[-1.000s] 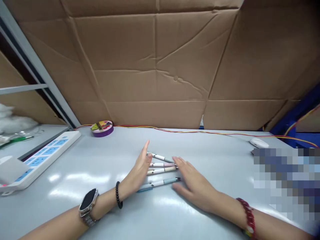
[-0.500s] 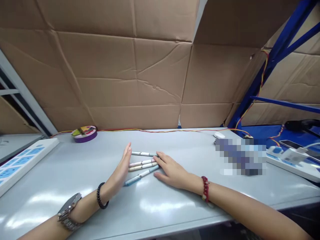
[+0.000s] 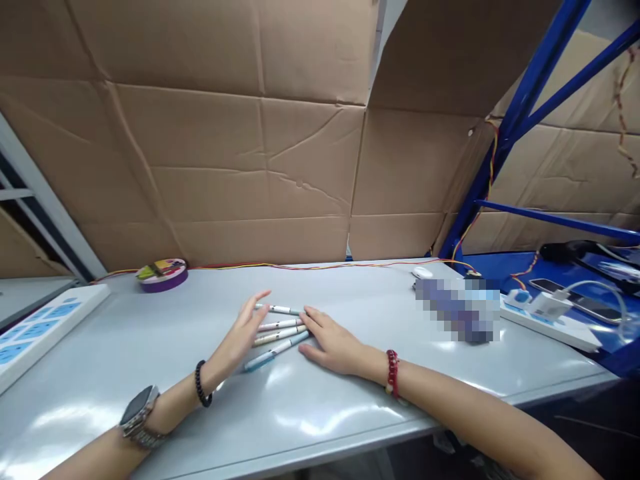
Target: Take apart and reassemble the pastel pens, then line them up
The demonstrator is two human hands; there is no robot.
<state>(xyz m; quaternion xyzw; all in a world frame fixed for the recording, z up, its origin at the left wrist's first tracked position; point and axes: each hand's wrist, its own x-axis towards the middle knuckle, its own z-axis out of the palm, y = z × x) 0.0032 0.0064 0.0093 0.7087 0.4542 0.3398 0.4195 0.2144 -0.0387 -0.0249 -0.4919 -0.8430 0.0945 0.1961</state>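
Pale grey table (image 3: 165, 360), beneath the pens (image 3: 280, 335); the right hand (image 3: 333, 340), loosely open, overlaps their right ends; the left hand (image 3: 243, 333), palm inward, fingers extended, is at their left ends; neither grips one, contact is unclear, both are similarly near, and the pens' long axes run roughly from hand to hand

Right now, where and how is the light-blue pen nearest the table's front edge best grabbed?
Probably mid-barrel on the light-blue pen, pinched across its length from above and the near side. It lies flat and slanted; the other pens lie on its far side, bunching toward its right end, where the right hand crowds it.
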